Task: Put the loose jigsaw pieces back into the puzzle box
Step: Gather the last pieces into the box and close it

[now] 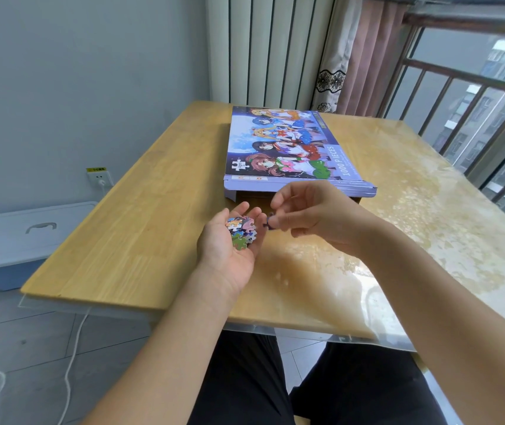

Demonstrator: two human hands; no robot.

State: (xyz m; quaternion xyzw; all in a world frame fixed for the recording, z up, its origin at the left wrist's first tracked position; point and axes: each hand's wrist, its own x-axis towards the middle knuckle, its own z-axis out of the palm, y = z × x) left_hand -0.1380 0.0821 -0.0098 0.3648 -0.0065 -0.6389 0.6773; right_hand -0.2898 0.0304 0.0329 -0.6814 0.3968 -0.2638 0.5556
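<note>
A small heap of loose jigsaw pieces (pixel 242 233) lay in the upturned palm of the left hand (pixel 229 240), whose fingers (pixel 239 210) were gently cupped around the heap, held just above the bench (pixel 140 228). Just beside it, the right hand (pixel 312 214) pinched a single dark piece (pixel 270 223) between thumb and fingertips, its other fingers curled loosely above. Both hands hovered near the front end of the puzzle box (pixel 291 148), which lay flat on the bench with its illustrated lid facing up and an end flap open toward the person. A clear plastic sheet (pixel 398 210) covered the right part of the bench. On the floor to the left stood a blue storage bin (pixel 15 246), below a wall socket (pixel 100 178) with a white cable (pixel 73 357) trailing down.
</note>
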